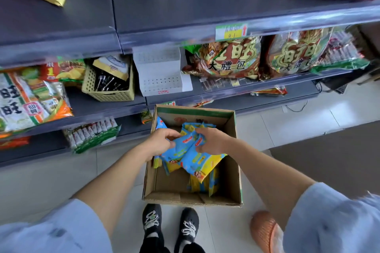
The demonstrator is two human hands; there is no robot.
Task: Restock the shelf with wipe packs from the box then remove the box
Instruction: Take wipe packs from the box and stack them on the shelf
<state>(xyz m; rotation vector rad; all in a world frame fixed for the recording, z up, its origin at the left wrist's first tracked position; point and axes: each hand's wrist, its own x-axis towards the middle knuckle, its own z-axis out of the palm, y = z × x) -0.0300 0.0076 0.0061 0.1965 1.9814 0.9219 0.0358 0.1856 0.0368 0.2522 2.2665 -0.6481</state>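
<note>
Now, the wipe packs (197, 160) are soft blue-and-yellow pouches with a cartoon figure. Several are bunched at the mouth of the open cardboard box (233, 170), and more stand on edge inside it. That box sits on the tiled floor (277, 129) just ahead of your shoes (152, 220), below the grey shelf (185, 2). Your left grip (162, 142) curls its fingers round the bunch's left end; your right grip (211, 139) clasps the top packs from the right.
</note>
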